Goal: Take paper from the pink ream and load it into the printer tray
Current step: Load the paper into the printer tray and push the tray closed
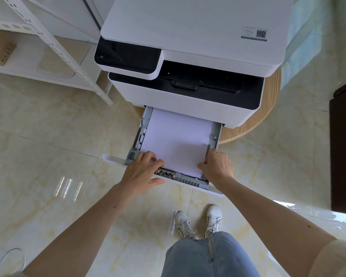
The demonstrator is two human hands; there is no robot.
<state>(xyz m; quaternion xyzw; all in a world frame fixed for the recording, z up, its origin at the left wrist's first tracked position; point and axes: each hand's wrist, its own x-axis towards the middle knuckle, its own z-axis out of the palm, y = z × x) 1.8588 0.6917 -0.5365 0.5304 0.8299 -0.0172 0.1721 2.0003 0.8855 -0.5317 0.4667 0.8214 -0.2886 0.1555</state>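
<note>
A white printer [188, 47] stands on a round wooden table. Its paper tray [214, 136] is pulled out toward me. A stack of white paper [178, 140] lies flat inside the tray. My left hand [142, 170] rests on the near left corner of the stack, fingers on the sheet and thumb by the tray's front edge. My right hand [218, 166] grips the near right corner of the paper, against the tray's right wall. The pink ream is not in view.
The round wooden table [268, 104] under the printer sticks out to the right. A white metal shelf [54, 48] stands at the left. A dark cabinet [344, 146] fills the right edge. My feet [198, 222] are on the glossy tile floor below the tray.
</note>
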